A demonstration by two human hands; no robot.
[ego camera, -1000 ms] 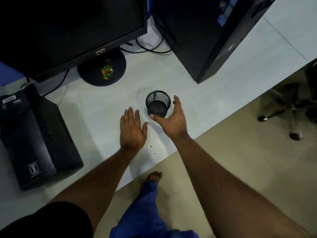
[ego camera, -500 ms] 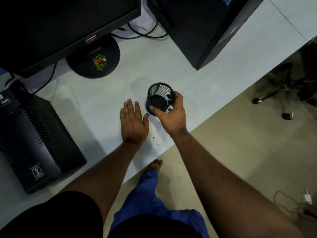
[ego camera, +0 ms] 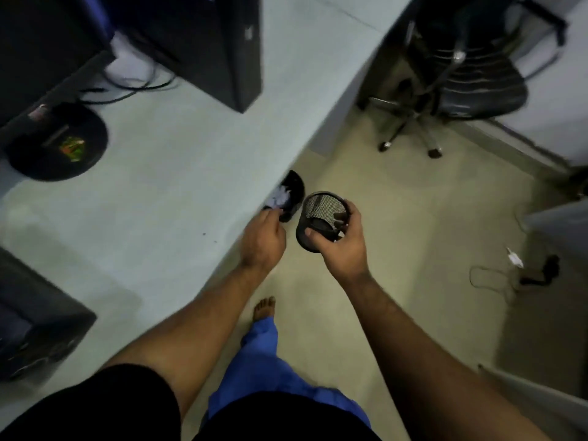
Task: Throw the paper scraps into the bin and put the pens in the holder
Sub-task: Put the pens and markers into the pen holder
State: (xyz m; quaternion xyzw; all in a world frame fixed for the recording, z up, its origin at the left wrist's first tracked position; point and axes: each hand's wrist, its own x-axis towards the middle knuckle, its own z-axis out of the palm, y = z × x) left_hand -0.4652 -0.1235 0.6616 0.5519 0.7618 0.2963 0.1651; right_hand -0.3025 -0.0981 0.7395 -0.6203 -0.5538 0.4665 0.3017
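My right hand (ego camera: 345, 246) grips a black mesh pen holder (ego camera: 321, 211) by its rim and holds it tilted in the air, just off the desk's edge and above the floor. The holder looks empty. My left hand (ego camera: 262, 240) is at the desk (ego camera: 159, 202) edge with its fingers curled; whether they hold anything is hidden. Right beyond its fingertips a small black bin (ego camera: 296, 189) stands on the floor, half tucked under the desk, with white paper scraps (ego camera: 280, 195) inside. No pens are in view.
On the desk stand a monitor base (ego camera: 57, 144), a black computer tower (ego camera: 203, 43) and a dark box (ego camera: 31, 323) at the left. An office chair (ego camera: 445, 90) is at the back right. Cables (ego camera: 515, 272) lie on the floor at the right.
My right hand has lifted the holder off the desk and carried it right, past the edge. My left hand left its flat rest on the desk, moved to the edge and curled.
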